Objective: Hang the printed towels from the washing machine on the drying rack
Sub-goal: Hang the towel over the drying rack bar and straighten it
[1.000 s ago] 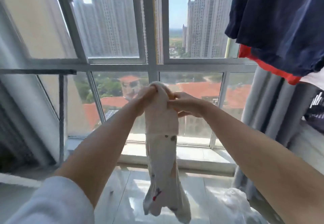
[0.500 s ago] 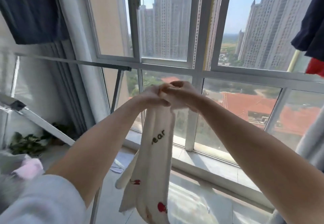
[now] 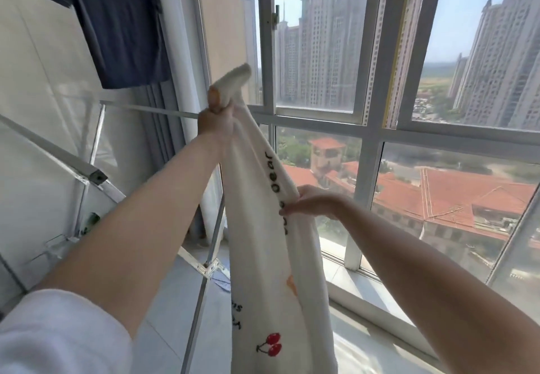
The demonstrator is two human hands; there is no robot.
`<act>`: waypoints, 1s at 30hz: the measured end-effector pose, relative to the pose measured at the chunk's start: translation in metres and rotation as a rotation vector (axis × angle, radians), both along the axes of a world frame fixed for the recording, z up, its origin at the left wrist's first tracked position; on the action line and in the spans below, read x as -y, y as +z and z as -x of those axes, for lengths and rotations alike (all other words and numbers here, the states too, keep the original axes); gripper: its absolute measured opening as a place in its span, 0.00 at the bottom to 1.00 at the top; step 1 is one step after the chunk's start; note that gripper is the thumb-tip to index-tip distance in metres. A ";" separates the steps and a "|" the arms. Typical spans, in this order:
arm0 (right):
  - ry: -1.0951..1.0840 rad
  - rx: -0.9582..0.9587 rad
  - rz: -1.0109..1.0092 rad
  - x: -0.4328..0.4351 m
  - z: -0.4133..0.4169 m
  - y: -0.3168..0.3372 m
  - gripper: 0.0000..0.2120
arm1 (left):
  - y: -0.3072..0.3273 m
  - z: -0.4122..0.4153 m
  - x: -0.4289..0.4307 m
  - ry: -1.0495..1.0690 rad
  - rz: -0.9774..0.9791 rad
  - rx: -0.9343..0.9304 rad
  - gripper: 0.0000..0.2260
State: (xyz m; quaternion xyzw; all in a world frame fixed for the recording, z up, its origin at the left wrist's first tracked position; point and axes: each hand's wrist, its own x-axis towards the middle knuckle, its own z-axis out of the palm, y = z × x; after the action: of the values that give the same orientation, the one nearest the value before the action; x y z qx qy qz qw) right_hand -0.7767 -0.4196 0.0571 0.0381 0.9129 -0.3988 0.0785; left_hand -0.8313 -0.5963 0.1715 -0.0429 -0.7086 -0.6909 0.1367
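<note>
A white printed towel (image 3: 271,262) with black letters and red cherries hangs in front of me. My left hand (image 3: 216,122) is raised and shut on its top end, close to the thin top rail of the metal drying rack (image 3: 146,109). My right hand (image 3: 309,202) is lower, pinching the towel's right edge about a third of the way down. The towel's bottom end runs out of the frame.
A dark blue T-shirt (image 3: 117,22) hangs at the upper left above the rack. The rack's leg and brace (image 3: 210,265) stand just left of the towel. A large white-framed window (image 3: 374,122) fills the right side, with a tiled sill below.
My view has swung left to the rack. My hands, together at the towel's top before, have parted: the left has risen toward the rail and the right has slid down the towel's edge.
</note>
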 end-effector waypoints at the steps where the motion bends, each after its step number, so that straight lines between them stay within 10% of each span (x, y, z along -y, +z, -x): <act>1: 0.018 0.030 -0.048 0.002 0.003 -0.003 0.22 | 0.004 0.002 0.007 0.038 -0.029 0.010 0.14; 11: -0.118 0.092 -0.561 -0.021 0.012 -0.024 0.26 | -0.002 0.010 0.075 0.223 -0.007 0.035 0.04; 18: -0.385 -0.135 0.424 0.022 0.045 0.017 0.15 | -0.036 0.022 0.085 0.024 0.204 0.053 0.08; 23: -0.297 -0.321 0.470 0.077 0.074 0.062 0.11 | -0.035 0.068 0.104 0.145 0.616 0.030 0.15; 30: -0.218 -0.566 0.415 0.170 0.152 0.132 0.20 | 0.013 0.154 0.180 -0.134 0.220 0.035 0.08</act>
State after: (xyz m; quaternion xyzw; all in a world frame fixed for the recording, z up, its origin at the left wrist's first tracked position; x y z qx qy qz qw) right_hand -0.9291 -0.5895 0.1890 0.0065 0.7888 -0.5762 -0.2139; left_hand -0.9857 -0.7767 0.1844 -0.0930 -0.7779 -0.6172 0.0723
